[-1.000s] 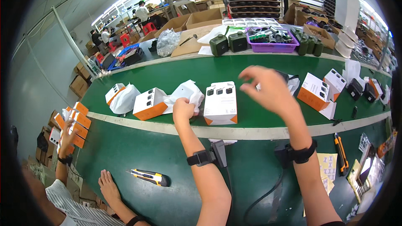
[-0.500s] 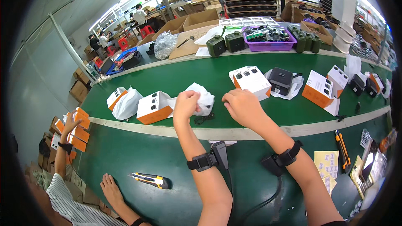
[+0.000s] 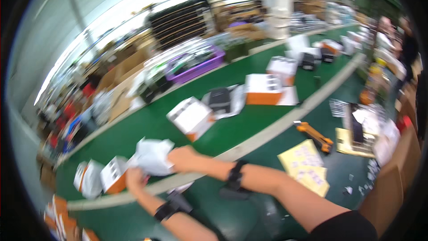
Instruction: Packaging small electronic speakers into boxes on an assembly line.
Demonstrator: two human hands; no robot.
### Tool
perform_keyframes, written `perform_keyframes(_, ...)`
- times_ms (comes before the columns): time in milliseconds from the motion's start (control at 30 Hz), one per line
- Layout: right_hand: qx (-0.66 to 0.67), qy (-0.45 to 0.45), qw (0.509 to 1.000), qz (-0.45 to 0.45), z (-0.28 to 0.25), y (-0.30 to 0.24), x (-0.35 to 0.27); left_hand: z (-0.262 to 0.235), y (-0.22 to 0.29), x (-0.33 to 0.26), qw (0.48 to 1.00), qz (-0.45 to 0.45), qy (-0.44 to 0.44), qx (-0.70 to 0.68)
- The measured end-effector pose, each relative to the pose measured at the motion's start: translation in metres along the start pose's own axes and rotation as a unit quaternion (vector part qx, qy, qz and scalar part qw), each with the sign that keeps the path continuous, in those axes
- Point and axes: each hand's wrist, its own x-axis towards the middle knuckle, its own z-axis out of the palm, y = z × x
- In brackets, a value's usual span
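Note:
A white plastic bag (image 3: 154,155) sits over the near edge of the green belt, between my two hands. My left hand (image 3: 135,179), closed, grips the bag at its lower left. At the bag's right side my right hand (image 3: 183,159) is closed on its edge; motion blurs the fingers. Whatever is inside the bag is hidden. Just left of it stands a white and orange box (image 3: 113,174), with another wrapped white bag (image 3: 92,179) beyond that. Black straps with small dark devices circle both my forearms.
Further along the belt lie a tilted white and orange box (image 3: 191,117), a black device (image 3: 220,100) on white wrapping and another box (image 3: 264,90). An orange utility knife (image 3: 314,137) and yellow sticker sheets (image 3: 304,166) lie on the near table. A purple basket (image 3: 196,72) stands behind the belt.
The view has swung to the right and blurred. My right hand has come over to the white bag, which is now spread wider between both hands. The co-worker at left is out of view.

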Motion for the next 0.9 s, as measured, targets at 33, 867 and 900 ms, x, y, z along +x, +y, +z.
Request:
perform_keyframes(33, 0.009, -0.022, 1.000, 0.014, -0.004, -0.001, 0.000, 0.013, 0.006, -0.019, 1.000, 0.006, -0.003, 0.031)
perform_keyframes(867, 0.515, 0.397, 0.758, 0.051, -0.070, 0.007, 0.024, 0.020, 0.067, -0.061, 0.915, 0.234, -0.306, 0.121)
perform_keyframes(900, 0.531, 0.387, 0.752, 0.057, -0.072, 0.011, 0.024, 0.024, 0.070, -0.067, 0.904, 0.270, -0.295, 0.152)
